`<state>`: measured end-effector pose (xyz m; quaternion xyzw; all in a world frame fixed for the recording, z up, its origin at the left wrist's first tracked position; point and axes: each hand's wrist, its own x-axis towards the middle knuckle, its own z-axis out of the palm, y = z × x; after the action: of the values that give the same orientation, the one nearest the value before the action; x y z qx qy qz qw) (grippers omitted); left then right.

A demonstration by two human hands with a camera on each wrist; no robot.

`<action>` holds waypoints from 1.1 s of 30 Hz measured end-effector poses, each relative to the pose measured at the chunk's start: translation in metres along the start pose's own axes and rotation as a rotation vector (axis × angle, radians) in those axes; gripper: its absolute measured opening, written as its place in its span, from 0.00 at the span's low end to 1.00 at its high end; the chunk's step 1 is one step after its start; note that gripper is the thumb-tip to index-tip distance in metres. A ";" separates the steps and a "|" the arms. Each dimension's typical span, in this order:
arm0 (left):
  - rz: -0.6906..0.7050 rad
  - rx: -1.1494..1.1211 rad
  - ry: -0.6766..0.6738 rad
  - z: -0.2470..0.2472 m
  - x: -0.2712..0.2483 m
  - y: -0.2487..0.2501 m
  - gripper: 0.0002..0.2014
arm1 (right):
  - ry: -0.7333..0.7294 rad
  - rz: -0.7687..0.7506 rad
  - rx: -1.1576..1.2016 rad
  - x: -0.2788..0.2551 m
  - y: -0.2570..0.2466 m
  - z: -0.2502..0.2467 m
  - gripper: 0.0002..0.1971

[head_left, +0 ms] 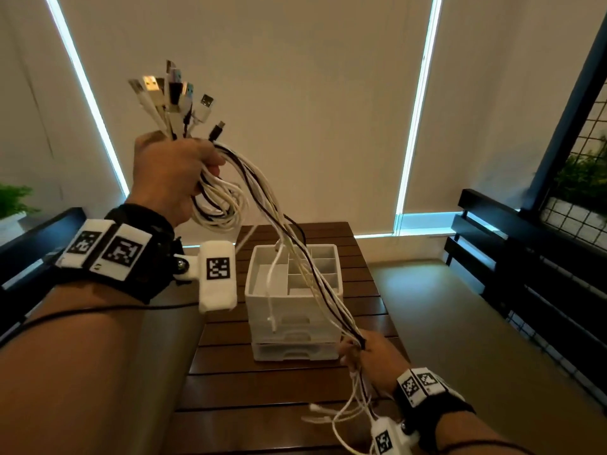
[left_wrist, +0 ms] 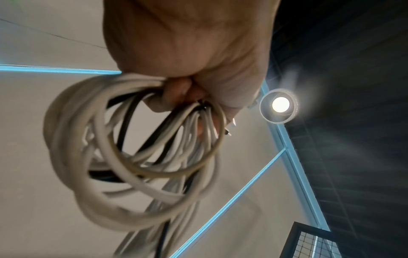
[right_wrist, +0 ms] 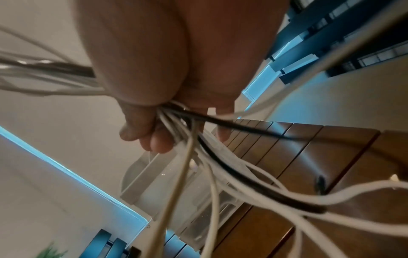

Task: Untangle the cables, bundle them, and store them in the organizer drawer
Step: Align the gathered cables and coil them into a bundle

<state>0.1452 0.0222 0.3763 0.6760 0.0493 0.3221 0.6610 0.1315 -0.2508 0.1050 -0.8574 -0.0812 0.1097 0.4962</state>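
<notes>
My left hand (head_left: 177, 174) is raised high and grips a bunch of white and black cables (head_left: 216, 205), with several USB plugs (head_left: 170, 90) fanning up above the fist. Coiled loops (left_wrist: 123, 157) hang under that fist in the left wrist view. The strands (head_left: 308, 267) run down and to the right, to where my right hand (head_left: 364, 353) grips them low near the table's front right. Their loose ends (head_left: 341, 415) dangle below it. The right wrist view has my right hand's fingers (right_wrist: 154, 139) curled round the strands (right_wrist: 220, 167). The white organizer (head_left: 294, 303) stands on the table with its drawers closed.
The organizer sits on a dark wooden slatted table (head_left: 262, 389). One white cable end (head_left: 272, 320) hangs in front of the organizer. Black railings (head_left: 525, 257) and a wire grid with plants (head_left: 578, 192) stand to the right. Window blinds fill the background.
</notes>
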 end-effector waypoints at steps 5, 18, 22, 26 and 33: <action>-0.066 -0.051 0.058 -0.006 0.011 0.008 0.08 | -0.022 -0.021 -0.092 -0.002 0.008 -0.003 0.10; -0.016 0.022 -0.010 -0.005 0.005 0.014 0.06 | -0.151 0.326 -0.909 -0.005 0.038 0.012 0.30; 0.037 0.054 -0.101 0.009 -0.015 0.007 0.06 | -0.229 0.400 -0.665 0.000 0.031 0.005 0.53; 0.093 0.224 -0.270 0.022 -0.035 -0.009 0.10 | -0.211 0.300 -0.590 0.007 -0.003 -0.020 0.50; 0.071 0.589 -0.676 0.041 -0.064 -0.039 0.03 | 0.115 -0.364 0.116 -0.016 -0.134 -0.062 0.50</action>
<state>0.1294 -0.0393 0.3201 0.9038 -0.1033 0.0777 0.4080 0.1287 -0.2397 0.2532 -0.8033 -0.2000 -0.0266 0.5604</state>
